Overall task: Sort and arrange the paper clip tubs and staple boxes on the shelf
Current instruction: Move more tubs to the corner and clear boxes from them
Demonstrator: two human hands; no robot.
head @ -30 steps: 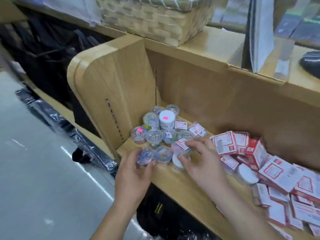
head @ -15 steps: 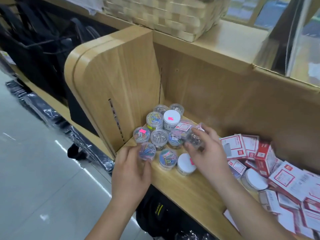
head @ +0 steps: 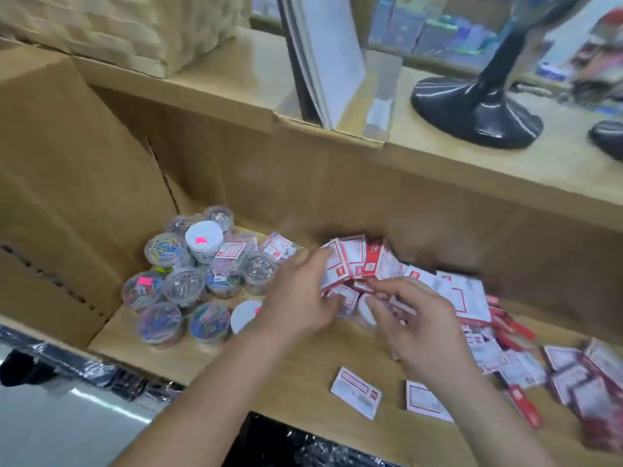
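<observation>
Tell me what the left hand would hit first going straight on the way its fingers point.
The left hand points toward the leaning row of red-and-white staple boxes; it would likely meet the nearest box first. Its fingers look almost on it, though blur hides contact.

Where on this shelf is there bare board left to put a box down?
Bare shelf board lies at the front, between the paper clip tubs and the two loose staple boxes near the edge. A thin strip runs in front of the tubs. Crowded: the tub cluster at left, the staple box pile at right.
</observation>
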